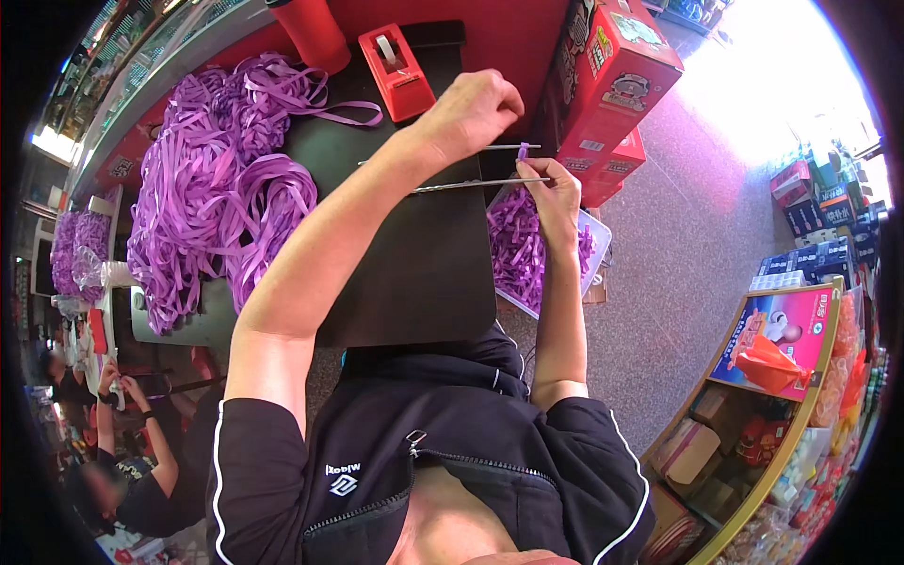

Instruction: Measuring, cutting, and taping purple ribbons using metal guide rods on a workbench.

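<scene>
Two thin metal rods [452, 185] reach out from the dark tabletop past its right edge. A short bit of purple ribbon [523, 151] sits at the end of the far rod. My right hand [556, 195] is closed, thumb and fingers pinching by the rod ends at this ribbon. Above the rods, my left hand [476, 113] is raised with curled fingers; whether anything is in them is hidden. Below my right hand, a pale plastic bin [601, 247] holds many short purple ribbon pieces [518, 250]. A big tangled heap of purple ribbon [202, 179] covers the table's left side.
A red tape dispenser [395, 75] and a red cylinder [315, 33] stand at the table's far side. Red cartons [617, 85] are stacked beyond the bin. A wooden display cabinet [744, 414] is at right. Another person [132, 461] works at far left.
</scene>
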{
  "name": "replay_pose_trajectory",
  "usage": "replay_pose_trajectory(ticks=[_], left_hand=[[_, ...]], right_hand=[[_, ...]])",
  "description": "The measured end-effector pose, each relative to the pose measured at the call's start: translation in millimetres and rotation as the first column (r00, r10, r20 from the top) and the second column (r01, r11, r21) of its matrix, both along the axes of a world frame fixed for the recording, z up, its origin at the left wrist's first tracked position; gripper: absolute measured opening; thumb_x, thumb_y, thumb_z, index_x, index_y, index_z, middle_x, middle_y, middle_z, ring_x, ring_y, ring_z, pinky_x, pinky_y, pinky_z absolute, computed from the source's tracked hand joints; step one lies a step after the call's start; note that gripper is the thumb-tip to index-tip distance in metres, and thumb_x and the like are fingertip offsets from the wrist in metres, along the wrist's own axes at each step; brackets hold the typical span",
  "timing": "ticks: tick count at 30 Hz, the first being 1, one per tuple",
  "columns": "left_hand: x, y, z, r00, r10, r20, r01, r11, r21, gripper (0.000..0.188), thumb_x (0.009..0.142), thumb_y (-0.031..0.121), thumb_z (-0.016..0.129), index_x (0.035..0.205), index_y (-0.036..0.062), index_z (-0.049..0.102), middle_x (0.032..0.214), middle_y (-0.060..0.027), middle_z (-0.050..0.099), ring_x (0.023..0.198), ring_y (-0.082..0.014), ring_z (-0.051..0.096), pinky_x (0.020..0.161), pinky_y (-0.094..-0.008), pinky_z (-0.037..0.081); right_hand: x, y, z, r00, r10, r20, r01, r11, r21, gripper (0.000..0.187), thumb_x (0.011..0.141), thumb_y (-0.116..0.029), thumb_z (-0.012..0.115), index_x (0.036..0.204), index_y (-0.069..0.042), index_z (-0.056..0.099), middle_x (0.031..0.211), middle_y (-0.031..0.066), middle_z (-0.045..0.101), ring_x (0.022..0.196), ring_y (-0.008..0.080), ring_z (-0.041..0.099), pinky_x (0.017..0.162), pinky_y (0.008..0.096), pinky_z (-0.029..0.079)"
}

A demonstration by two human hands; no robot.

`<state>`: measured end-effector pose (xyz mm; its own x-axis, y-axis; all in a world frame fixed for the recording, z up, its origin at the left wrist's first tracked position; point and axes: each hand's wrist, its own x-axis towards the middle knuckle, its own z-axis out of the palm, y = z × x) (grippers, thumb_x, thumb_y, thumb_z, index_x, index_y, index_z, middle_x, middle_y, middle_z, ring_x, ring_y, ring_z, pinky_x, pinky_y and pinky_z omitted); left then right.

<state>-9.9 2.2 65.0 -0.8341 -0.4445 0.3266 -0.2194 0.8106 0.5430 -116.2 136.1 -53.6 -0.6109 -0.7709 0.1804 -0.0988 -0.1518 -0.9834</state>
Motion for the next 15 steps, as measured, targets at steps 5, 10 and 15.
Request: replay_pose_trajectory(ticks=[5,10,15], left_hand=[[3,14,-15,0.998,-0.065,0.017,0.062,0.991,0.118,0.019,0.077,0.012,0.064,0.091,-0.0005,0.070,0.092,-0.0145,0.065,0.087,-0.0276,0.064,0.078,-0.0344,0.049],[5,11,-28,0.999,-0.030,0.035,0.025,0.993,0.111,0.018,0.077,0.013,0.064,0.088,0.0000,0.070,0.092,-0.0139,0.065,0.085,-0.0278,0.064,0.077,-0.0347,0.049],[14,10,-31,0.998,0.016,0.065,-0.021,0.997,0.071,0.018,0.078,0.014,0.064,0.088,0.0006,0.070,0.090,-0.0141,0.066,0.085,-0.0276,0.064,0.076,-0.0350,0.049]], right_hand=[[7,-1,2,1.000,0.006,0.017,-0.006,1.000,-0.009,0.014,0.085,-0.012,0.068,0.092,0.000,0.068,0.072,0.0000,0.064,0.065,0.0038,0.055,0.059,0.0187,0.041],[4,-5,-5,0.999,0.019,-0.037,-0.021,0.999,-0.051,0.015,0.084,-0.011,0.069,0.092,0.001,0.068,0.074,-0.0003,0.065,0.067,0.0031,0.055,0.060,0.0188,0.043],[-1,0,-4,0.995,0.097,0.005,-0.098,0.995,0.006,0.021,0.090,-0.018,0.063,0.096,0.001,0.069,0.077,0.0019,0.067,0.071,0.0044,0.056,0.062,0.0204,0.046]])
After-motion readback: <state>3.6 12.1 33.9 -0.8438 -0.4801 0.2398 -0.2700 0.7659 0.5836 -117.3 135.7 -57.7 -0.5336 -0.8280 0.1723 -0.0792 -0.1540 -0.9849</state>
